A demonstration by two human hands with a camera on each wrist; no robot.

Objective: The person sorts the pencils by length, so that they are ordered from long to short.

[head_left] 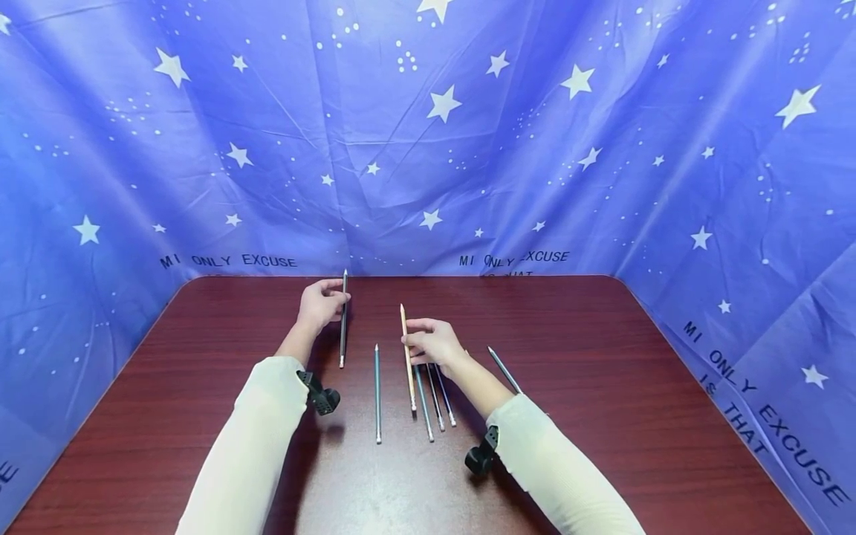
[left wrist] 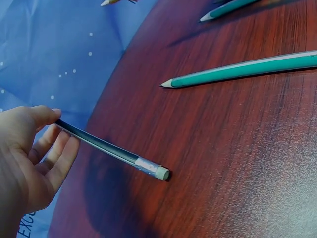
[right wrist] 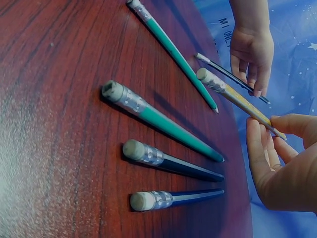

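My left hand (head_left: 321, 303) pinches a black pencil (head_left: 344, 331) near its sharpened end, eraser end toward me. In the left wrist view that pencil (left wrist: 101, 144) slants above the table, thumb and fingers at its far part. My right hand (head_left: 436, 343) pinches a yellow pencil (head_left: 409, 371), its point facing away. In the right wrist view the yellow pencil's eraser end (right wrist: 210, 79) is raised. Between the hands lies a green pencil (head_left: 377, 394). Below the right hand lie another green pencil (head_left: 423, 405), a dark pencil (head_left: 437, 405) and a blue pencil (head_left: 446, 397), partly hidden.
Right of the right wrist lies one more pencil (head_left: 503, 368), its near end hidden by the forearm. Everything rests on a dark red wooden table (head_left: 588, 334). A blue star-patterned cloth (head_left: 374, 111) hangs behind the table and along both sides.
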